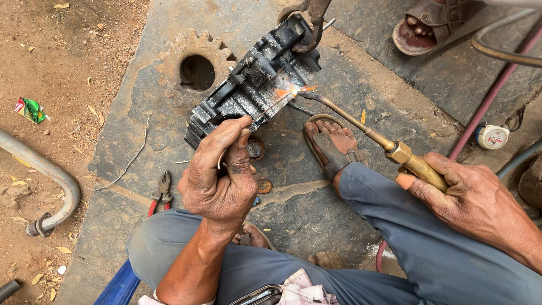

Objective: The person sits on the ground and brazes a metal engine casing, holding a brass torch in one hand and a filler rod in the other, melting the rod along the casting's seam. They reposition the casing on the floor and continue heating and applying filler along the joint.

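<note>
Grimy left hand (221, 175) pinches thin rod (270, 107); right hand (474, 203) grips brass torch (389, 148) at blackened casting (254, 85).

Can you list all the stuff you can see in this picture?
Metal engine block: one, black, on the stone slab, centre.
Torch: one, brass, flame on the block.
Filler rod: one, thin, tip at the flame.
Pliers: one, red handles, on the slab.
Gear: one, grey, beside the block.
Bent pipe: one, grey, on the dirt.
Hoses: several, right.
Another person's sandalled foot: one, top.
Own foot: one, in a sandal.
Left hand: holds the rod.
Right hand: holds the torch.
</note>
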